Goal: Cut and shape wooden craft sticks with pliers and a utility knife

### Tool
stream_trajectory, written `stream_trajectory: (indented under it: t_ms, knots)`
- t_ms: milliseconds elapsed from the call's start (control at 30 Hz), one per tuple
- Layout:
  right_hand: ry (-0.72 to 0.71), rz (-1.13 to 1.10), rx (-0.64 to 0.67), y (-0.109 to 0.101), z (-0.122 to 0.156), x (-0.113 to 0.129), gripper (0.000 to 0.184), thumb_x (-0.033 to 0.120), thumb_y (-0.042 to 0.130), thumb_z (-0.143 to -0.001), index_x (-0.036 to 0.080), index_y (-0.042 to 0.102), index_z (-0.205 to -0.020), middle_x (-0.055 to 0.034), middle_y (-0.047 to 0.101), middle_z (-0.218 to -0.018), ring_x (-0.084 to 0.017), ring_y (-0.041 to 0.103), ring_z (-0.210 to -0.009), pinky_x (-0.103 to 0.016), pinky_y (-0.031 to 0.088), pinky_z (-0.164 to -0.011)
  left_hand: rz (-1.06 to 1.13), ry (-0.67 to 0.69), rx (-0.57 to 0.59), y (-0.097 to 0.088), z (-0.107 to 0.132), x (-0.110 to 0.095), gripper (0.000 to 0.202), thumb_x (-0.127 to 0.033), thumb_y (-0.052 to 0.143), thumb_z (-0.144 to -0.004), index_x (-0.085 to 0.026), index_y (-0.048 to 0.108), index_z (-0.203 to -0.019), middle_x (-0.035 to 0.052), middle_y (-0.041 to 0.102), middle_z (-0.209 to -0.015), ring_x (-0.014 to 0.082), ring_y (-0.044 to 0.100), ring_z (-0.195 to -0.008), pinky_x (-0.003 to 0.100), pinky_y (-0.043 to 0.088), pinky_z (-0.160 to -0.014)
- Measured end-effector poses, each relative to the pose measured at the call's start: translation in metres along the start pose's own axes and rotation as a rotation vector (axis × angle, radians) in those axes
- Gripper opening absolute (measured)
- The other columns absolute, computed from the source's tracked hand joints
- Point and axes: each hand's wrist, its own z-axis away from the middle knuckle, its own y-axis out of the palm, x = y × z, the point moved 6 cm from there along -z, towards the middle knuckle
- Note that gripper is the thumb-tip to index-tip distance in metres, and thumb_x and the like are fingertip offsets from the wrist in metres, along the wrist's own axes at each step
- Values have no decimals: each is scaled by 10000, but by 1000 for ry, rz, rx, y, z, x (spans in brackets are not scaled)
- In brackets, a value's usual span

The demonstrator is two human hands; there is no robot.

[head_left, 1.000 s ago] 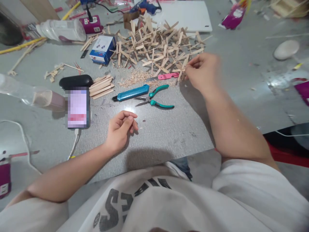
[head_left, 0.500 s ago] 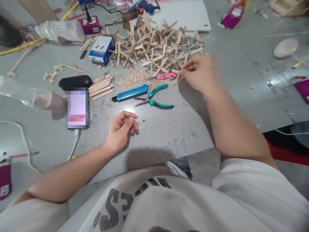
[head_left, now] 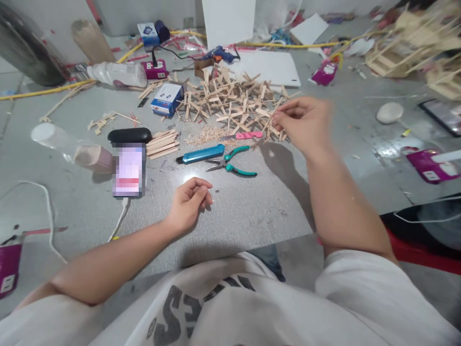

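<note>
My right hand (head_left: 306, 124) reaches to the right edge of a heap of glued wooden stick crosses (head_left: 230, 98), its fingers pinched on one stick piece (head_left: 272, 121) there. Curled loosely, my left hand (head_left: 190, 204) rests on the grey board (head_left: 252, 211) near me; whether it holds anything is hidden. Between the hands lie teal-handled pliers (head_left: 230, 164), a blue utility knife (head_left: 200, 154) and a pink knife (head_left: 245, 136). A small stack of plain sticks (head_left: 162, 143) lies left of the blue knife.
A phone (head_left: 128, 170) on a white cable and a black case (head_left: 129, 135) sit at left, beside a fallen plastic bottle (head_left: 72, 149). A blue box (head_left: 166, 98), glue gun (head_left: 221, 54) and white panel (head_left: 270, 67) lie behind the heap. Stick frames (head_left: 414, 43) stand far right.
The view has tilted up, showing more of the far floor. My right hand stays at the heap's edge, pinching a stick; my left hand has not moved.
</note>
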Motion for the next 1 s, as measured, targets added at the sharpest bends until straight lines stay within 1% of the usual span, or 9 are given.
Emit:
stream_trajectory:
  t_ms: [133,200,267,333,467,567,733,867,1000]
  knots:
    - [-103,0,109,31,-6,31,143,80,795,-887,220,772,-872,-28,774,-770,-178,704,-702,-360,599,-733,-13,2,19,2,0,1,286,-439,845,-900,-178,749,-969,8,707,-660,106,538,-568,241,419,-562]
    - [-166,20,174,55,-14,49,116,121,832,-876,231,799,-891,-25,797,-842,-196,751,-791,-382,635,-834,-22,5,27,3,-1,0,294,-448,841,-892,-180,748,-966,9,702,-661,109,531,-567,244,421,-558]
    - [-251,123,237,82,-23,64,93,158,798,-911,249,806,-929,-31,809,-906,-220,780,-877,-403,650,-913,-25,8,31,3,-1,0,294,-451,832,-887,-182,745,-966,8,698,-664,110,526,-565,245,419,-554]
    - [-254,232,267,108,-33,71,127,171,735,-951,258,813,-1000,-45,829,-1003,-246,799,-993,-420,651,-980,-27,16,42,4,-1,0,291,-452,817,-888,-182,738,-963,6,694,-663,110,530,-564,246,423,-555]
    - [-211,425,346,148,-45,66,161,134,701,-936,236,816,-983,-92,840,-1068,-320,791,-1104,-478,634,-1041,-31,37,68,7,-1,3,276,-443,765,-916,-178,718,-974,-1,686,-666,113,560,-566,250,447,-570]
    - [-203,462,357,162,-49,59,182,120,683,-925,232,814,-983,-109,843,-1080,-342,783,-1128,-507,628,-1065,-25,44,79,8,-3,6,267,-435,734,-934,-175,701,-979,-7,677,-670,111,565,-562,247,446,-563]
    - [-195,521,336,172,-62,54,201,173,645,-995,234,818,-1075,-135,841,-1222,-368,767,-1224,-558,612,-1111,-12,49,115,9,-4,9,239,-412,729,-951,-179,691,-987,-1,681,-694,117,585,-591,246,459,-565]
    - [-214,548,363,179,-70,56,195,146,659,-995,221,814,-1086,-133,832,-1197,-339,764,-1206,-510,610,-1108,-20,47,124,8,-5,11,229,-399,706,-977,-173,691,-1008,-6,678,-694,109,577,-584,242,460,-571]
    - [-237,588,404,181,-66,55,100,178,717,-988,203,801,-1035,-139,818,-1157,-322,742,-1144,-483,600,-1063,-44,64,133,8,-6,13,214,-386,684,-1001,-173,692,-1019,-15,677,-698,105,581,-595,232,449,-580]
